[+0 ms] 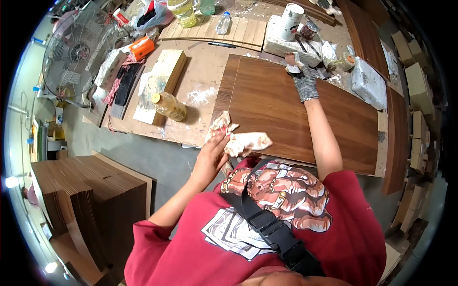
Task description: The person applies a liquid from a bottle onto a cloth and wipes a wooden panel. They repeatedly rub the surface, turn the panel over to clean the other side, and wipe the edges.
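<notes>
board (267, 97) flat on bench (202, 64), 12 o'clock pointing away from the person. rag (250, 142) at its 8 o'clock corner, bare left hand (211, 158) laid on it; clamped or not, can't tell. gloved right hand (305, 85) at 12, by a small brown piece (290, 59), grip unclear from here. bottle (170, 107) at 9.

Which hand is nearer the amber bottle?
Left hand: on the rag, below and right of the bottle in view. Right hand: farther, at the far edge of the brown panel.

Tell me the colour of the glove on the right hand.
The glove is mottled grey; it shows best in the head view.
</notes>
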`<state>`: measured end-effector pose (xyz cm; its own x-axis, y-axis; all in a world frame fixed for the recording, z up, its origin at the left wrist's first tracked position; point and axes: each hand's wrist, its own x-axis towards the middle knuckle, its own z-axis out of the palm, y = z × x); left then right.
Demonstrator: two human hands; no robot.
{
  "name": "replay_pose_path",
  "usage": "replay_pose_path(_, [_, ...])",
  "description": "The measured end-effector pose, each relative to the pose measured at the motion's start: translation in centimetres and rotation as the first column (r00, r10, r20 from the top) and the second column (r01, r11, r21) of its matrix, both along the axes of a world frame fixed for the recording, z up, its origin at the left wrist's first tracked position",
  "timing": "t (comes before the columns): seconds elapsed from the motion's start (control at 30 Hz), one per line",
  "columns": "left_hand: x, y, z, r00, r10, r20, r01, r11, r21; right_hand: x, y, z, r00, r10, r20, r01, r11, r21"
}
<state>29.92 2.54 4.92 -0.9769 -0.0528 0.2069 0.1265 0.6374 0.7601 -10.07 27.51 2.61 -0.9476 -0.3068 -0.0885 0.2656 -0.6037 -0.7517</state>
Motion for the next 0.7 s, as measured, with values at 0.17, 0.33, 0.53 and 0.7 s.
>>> replay_pose_path(0.17, [2.3, -0.9, -1.3, 0.999, 0.022, -0.038, -0.022, 1.000, 0.006, 0.0, -0.1, -0.1, 1.000, -0.017, 0.000, 0.017, 1.000, 0.002])
replay_pose_path(0.33, [6.5, -4.6, -2.8, 0.968, 0.185, -0.171, -0.177, 0.982, 0.064, -0.6, 0.3, -0.2, 0.996, -0.052, 0.073, 0.054, 0.998, -0.020])
replay_pose_path(0.53, [1.6, -2.4, 1.7, 0.957, 0.226, -0.181, -0.214, 0.973, 0.080, -1.3, 1.5, -0.7, 0.994, -0.029, 0.101, 0.040, 0.994, -0.106])
replay_pose_path(0.7, [-3.7, 1.8, 1.3, 0.999, 0.020, -0.036, -0.030, 0.956, -0.292, -0.2, -0.5, 0.0, 0.996, -0.035, 0.081, 0.040, 0.997, -0.064])
